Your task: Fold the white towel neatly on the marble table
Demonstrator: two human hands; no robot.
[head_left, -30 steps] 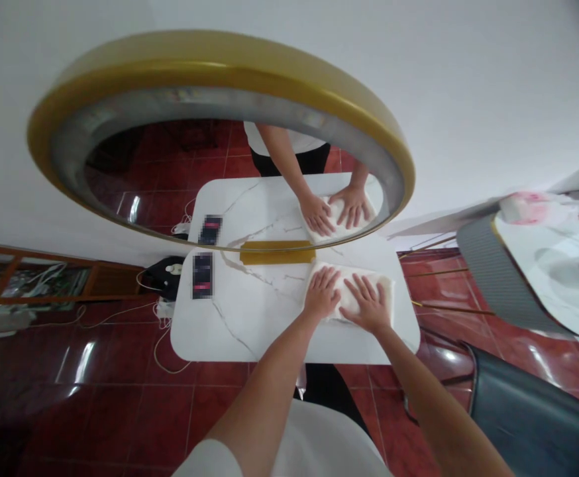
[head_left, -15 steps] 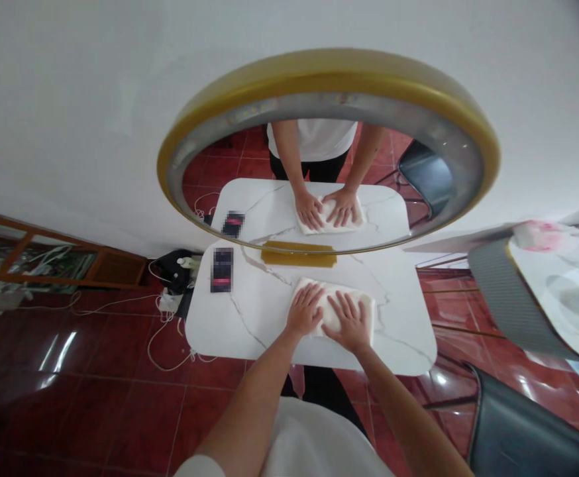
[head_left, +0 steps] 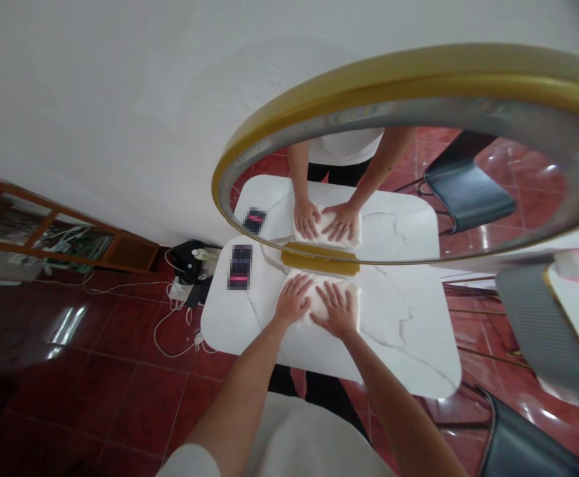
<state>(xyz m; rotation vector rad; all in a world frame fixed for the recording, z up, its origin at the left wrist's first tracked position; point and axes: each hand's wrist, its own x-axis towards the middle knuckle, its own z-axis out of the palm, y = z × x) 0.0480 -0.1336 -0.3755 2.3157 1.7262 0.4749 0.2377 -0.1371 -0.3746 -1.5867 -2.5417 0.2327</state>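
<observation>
A folded white cloth (head_left: 355, 298) lies on a white marble-look table (head_left: 399, 331), close to the mirror's base. My left hand (head_left: 293, 299) rests flat on the cloth's left part with its fingers spread. Beside it, my right hand (head_left: 335, 309) presses flat on the middle of the cloth, fingers also stretched out. Neither hand grips anything. A round gold-framed mirror (head_left: 319, 93) stands at the table's back edge and reflects both hands and the cloth.
A dark phone (head_left: 240, 266) lies on the table's left part. A power strip and cables (head_left: 183, 291) sit on the red tiled floor to the left. A dark chair (head_left: 532, 437) stands at lower right, and a low wooden shelf (head_left: 46, 232) lines the left wall.
The view has swung left, so the table and mirror now sit further right. Both hands slid leftward along the table with the cloth under them and stay flat on it.
</observation>
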